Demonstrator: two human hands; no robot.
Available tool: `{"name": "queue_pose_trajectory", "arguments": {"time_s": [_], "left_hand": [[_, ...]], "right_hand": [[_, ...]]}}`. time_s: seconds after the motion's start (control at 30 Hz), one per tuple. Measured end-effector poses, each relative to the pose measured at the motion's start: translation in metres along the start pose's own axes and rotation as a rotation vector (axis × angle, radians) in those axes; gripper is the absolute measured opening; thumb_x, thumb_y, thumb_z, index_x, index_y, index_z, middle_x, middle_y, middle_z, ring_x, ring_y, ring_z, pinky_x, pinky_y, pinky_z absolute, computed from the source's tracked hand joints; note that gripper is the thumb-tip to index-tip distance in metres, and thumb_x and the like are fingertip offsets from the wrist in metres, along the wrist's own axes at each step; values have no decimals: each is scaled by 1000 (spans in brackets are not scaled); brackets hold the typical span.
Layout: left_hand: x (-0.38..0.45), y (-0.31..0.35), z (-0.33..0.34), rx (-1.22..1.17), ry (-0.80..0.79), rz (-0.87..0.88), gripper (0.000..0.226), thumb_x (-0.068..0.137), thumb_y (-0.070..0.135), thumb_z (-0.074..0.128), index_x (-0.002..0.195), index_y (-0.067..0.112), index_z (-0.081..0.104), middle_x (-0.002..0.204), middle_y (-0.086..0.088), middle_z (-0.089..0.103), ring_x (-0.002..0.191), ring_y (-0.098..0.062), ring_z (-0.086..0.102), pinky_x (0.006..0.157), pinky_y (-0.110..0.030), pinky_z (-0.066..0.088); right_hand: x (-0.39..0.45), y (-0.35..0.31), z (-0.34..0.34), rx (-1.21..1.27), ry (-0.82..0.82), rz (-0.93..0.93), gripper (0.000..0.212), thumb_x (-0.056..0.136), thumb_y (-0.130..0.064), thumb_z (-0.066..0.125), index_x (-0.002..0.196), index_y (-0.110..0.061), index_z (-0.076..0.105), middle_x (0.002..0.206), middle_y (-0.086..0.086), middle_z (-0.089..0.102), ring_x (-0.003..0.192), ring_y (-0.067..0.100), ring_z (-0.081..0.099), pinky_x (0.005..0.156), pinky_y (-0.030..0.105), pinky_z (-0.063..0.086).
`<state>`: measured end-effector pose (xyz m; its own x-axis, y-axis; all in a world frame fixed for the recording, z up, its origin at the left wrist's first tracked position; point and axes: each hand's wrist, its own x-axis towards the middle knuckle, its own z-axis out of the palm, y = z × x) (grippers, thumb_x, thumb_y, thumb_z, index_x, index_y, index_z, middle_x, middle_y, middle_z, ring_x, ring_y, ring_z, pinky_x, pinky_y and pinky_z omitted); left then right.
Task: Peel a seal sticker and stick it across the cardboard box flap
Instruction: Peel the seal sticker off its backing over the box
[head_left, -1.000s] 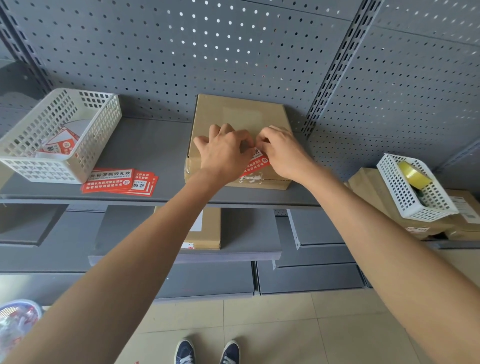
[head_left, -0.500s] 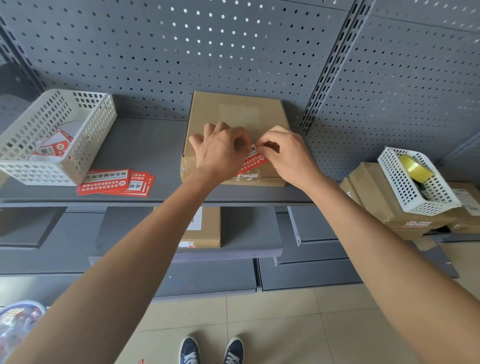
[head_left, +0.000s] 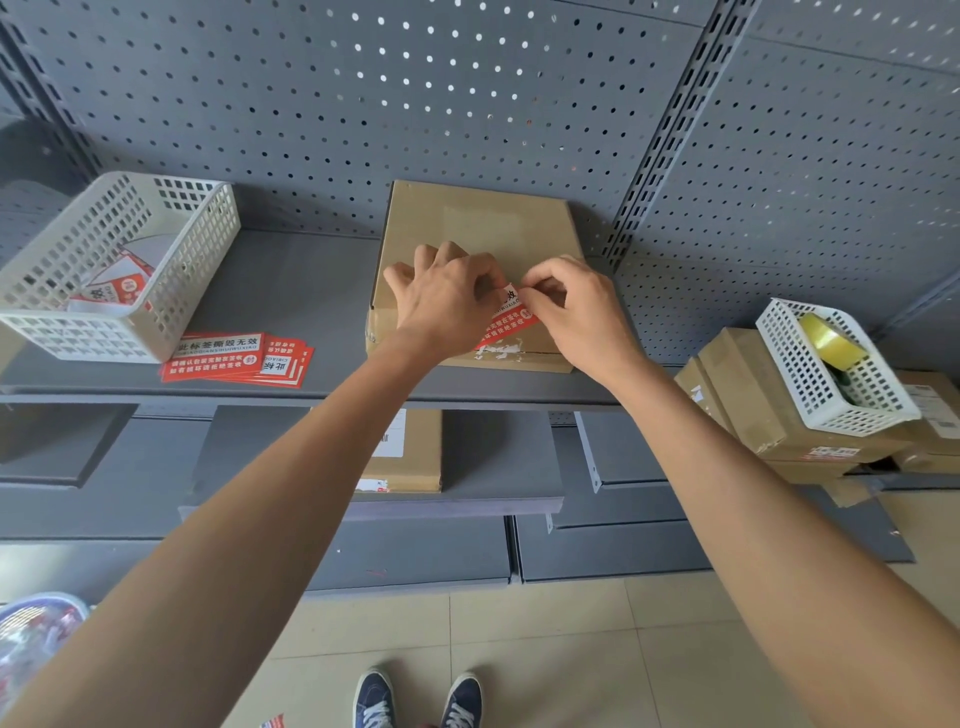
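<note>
Head view shows a cardboard box (head_left: 478, 234) lying flat on a grey shelf (head_left: 291, 280), its back edge close to the perforated wall (head_left: 415, 104). Both hands meet above the near part of the box top. The left hand (head_left: 441, 306) and the right hand (head_left: 582, 312) hold a red seal sticker (head_left: 511, 319) between them. The grip of the right hand is pressed together: thumb and forefinger pinch the white upper end of the sticker. The grip of the left hand is also closed around the sticker's other side, but its fingertips are hidden, so I cannot tell exactly how they touch it.

The long axis of the sticker runs diagonally, from lower left to upper right, with the white end pointing up and away from the person. Its lower end reaches near the front edge of the box, just above a patch of torn white residue (head_left: 498, 353). Whether the sticker already touches the cardboard I cannot tell.

Left of the box, a stack of red stickers (head_left: 234, 358) lies on the shelf, beside a white basket (head_left: 192, 249). On the right, another white basket (head_left: 862, 384) with a roll of yellow tape (head_left: 828, 340) sits on more boxes (head_left: 769, 405).
</note>
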<state>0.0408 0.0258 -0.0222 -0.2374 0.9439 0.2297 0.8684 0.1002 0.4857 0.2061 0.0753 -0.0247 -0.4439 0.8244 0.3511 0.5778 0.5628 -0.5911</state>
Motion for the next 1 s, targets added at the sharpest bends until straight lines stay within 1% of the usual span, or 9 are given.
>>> {"name": "queue_pose_trajectory", "arguments": {"time_s": [0.07,0.17,0.33,0.5,0.6,0.77,0.9,0.93,1.0], "left_hand": [[0,0,0,0,-1,-2,14,97,45,52,93,39,64,110,6,54,117,-24,41,86,-40,16],[0,0,1,4,2,0,15,97,45,52,95,38,65,112,6,54,118,-24,40,87,-39,16],[1,-1,1,8,2,-2,17,99,45,51,99,38,66,116,4,55,119,-24,41,90,-42,19],[2,-1,2,12,10,2,17,98,45,51,100,36,66,115,3,56,119,-26,41,85,-40,17],[2,-2,3,14,8,7,18,99,45,50,100,37,66,116,2,56,120,-26,41,89,-42,20],[1,-2,3,9,13,9,16,99,44,51,99,37,65,116,4,56,119,-25,41,94,-45,23],[1,-2,3,4,14,7,16,98,45,52,99,37,66,116,4,56,119,-25,41,93,-44,22],[1,-2,4,7,14,10,16,98,46,52,100,37,65,116,4,56,119,-25,41,93,-44,22],[1,-3,4,7,17,12,17,98,46,52,100,37,65,115,3,56,119,-26,42,93,-45,23]], "right_hand": [[-2,1,-3,1,3,-12,5,92,-14,70,90,-12,73,98,-1,69,93,14,64,87,27,51],[-3,1,-4,-38,-26,-33,9,93,-12,68,86,-10,73,101,0,69,99,16,63,90,27,47],[-2,2,0,-94,-96,-30,13,99,-12,61,89,-7,68,107,2,63,107,20,57,89,21,35],[-1,4,4,-96,-77,-34,13,98,-8,60,87,-6,65,104,6,62,104,25,57,90,27,38],[-1,4,2,-77,-71,-30,12,98,-10,61,88,-7,66,104,5,64,104,23,58,89,26,39],[-5,4,-3,1,-19,6,9,95,-15,65,90,-9,71,105,1,68,102,15,62,91,26,47],[-7,3,-2,-7,-55,41,11,91,-22,73,87,-11,72,112,-2,67,109,10,60,91,10,37],[-7,2,-2,-8,-60,53,11,92,-22,73,86,-12,71,114,-2,67,110,10,59,90,10,35],[-7,1,-2,-9,-64,65,11,93,-21,71,85,-13,71,116,-1,66,112,11,58,91,15,35]]}}
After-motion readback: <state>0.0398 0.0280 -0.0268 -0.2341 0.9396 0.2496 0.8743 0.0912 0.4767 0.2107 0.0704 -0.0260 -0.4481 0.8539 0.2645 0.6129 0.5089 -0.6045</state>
